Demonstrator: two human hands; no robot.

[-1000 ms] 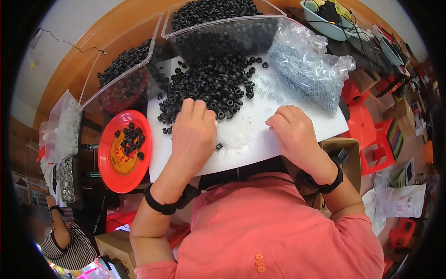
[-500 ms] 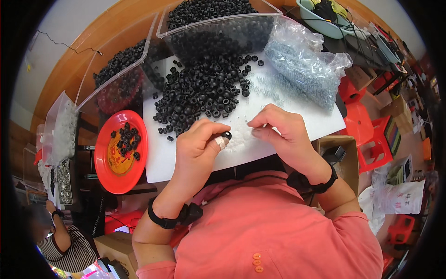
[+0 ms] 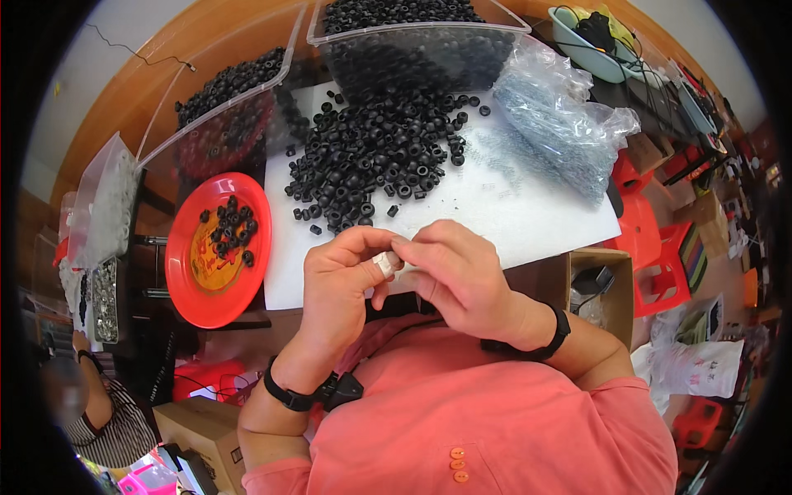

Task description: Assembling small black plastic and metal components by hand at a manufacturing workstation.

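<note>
My left hand (image 3: pixel 340 279), white tape round its thumb, is closed in a pinch at the near edge of a white board (image 3: pixel 528 221). Half a second ago a small hollow black plastic piece showed between its thumb and forefinger; now the fingers mostly cover it. My right hand (image 3: pixel 469 285) meets the left at the fingertips, its own fingers pinched together. Whatever lies between them is hidden. Just beyond both hands spreads a heap of black plastic pieces (image 3: pixel 375 157), short and hollow, with several strays around it.
To the left, a red plate (image 3: pixel 183 289) carries some black pieces. Clear bins (image 3: pixel 412 62) of the same pieces stand behind. A clear bag of small metallic-looking parts (image 3: pixel 549 124) lies at the far right. Below the board's right edge sits a cardboard box (image 3: pixel 624 301). Another person sits lower left.
My right hand has come left and down to meet my left fingertips; they were apart before. The black piece in my left hand is now covered. The whole view has shifted slightly.
</note>
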